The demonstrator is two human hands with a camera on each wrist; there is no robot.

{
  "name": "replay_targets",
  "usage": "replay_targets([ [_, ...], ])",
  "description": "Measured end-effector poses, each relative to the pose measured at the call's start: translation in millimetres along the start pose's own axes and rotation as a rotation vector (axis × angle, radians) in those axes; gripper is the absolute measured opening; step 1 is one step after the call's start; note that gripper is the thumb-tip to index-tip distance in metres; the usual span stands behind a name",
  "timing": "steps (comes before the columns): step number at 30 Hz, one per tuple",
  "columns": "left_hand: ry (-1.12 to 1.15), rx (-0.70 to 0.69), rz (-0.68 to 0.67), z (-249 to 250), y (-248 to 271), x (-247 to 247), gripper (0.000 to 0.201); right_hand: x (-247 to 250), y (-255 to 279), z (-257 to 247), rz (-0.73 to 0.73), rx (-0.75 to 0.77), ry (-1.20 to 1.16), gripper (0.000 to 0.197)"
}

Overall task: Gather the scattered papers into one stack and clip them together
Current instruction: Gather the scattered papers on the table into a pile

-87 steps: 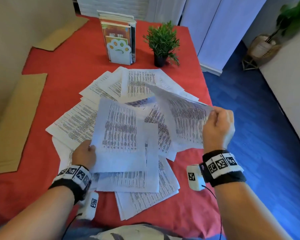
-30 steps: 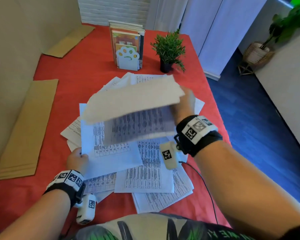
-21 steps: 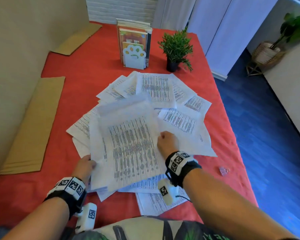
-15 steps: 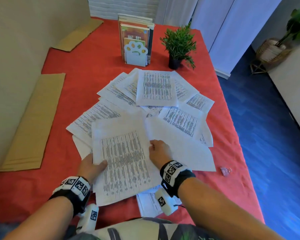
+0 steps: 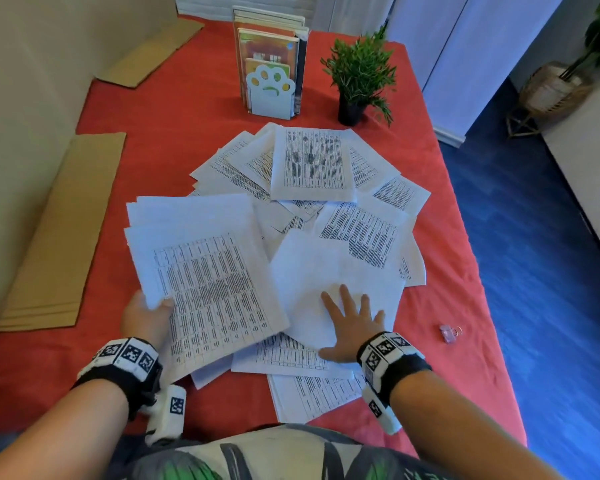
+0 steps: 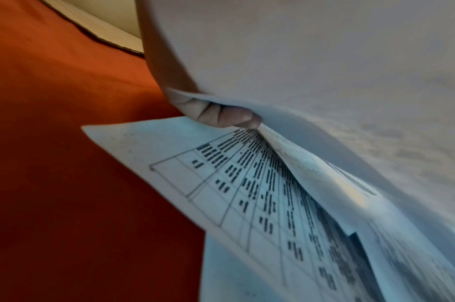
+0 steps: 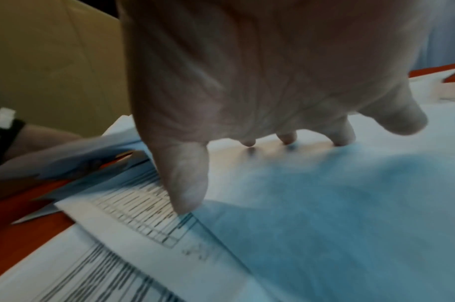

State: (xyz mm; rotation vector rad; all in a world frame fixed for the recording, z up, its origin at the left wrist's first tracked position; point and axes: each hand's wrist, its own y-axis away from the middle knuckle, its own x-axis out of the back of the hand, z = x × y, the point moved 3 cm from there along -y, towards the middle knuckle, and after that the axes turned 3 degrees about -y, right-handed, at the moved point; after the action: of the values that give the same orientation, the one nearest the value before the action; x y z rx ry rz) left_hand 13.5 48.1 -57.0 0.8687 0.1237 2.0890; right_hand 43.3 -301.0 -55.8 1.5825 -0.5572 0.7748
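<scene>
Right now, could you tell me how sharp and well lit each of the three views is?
Head view: bright and mostly sharp, table text on the gathered stack shows as lines, edges bowed by the wide lens. Left wrist view: dim, the left hand soft, the print smeared. Right wrist view: blurred, the right hand shading a blank sheet.

Red-clothed table [image 5: 160, 140] under scattered papers [image 5: 312, 161], binder clip [image 5: 449, 332], bookend, potted plant.

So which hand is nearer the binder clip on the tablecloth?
Right. The right hand lies flat on a blank sheet, with the binder clip off to its right. The left hand grips a stack of papers on the far side.
</scene>
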Motion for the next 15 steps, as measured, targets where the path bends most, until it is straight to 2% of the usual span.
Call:
replay_targets([
  [3,0.041,0.035,0.009,-10,-9,-2,0.024,2,2,-5,0.058,0.046,0.033,0.104],
  [5,0.037,0.032,0.005,-11,-11,-5,0.024,12,1,-4,0.151,0.052,-0.031,0.096],
  [7,0.030,0.020,0.003,-11,-8,-6,0.024,27,-2,7,0.257,-0.016,-0.121,0.084],
  [9,0.033,0.007,-0.007,-9,-2,-6,0.024,39,-7,29,0.306,-0.154,-0.182,0.080],
  [12,0.036,-0.002,-0.003,-5,7,-7,0.025,37,-10,51,0.231,-0.304,-0.224,0.084],
  [15,0.042,-0.026,0.079,1,12,-2,0.023,30,-13,52,0.194,-0.305,-0.264,0.064],
])
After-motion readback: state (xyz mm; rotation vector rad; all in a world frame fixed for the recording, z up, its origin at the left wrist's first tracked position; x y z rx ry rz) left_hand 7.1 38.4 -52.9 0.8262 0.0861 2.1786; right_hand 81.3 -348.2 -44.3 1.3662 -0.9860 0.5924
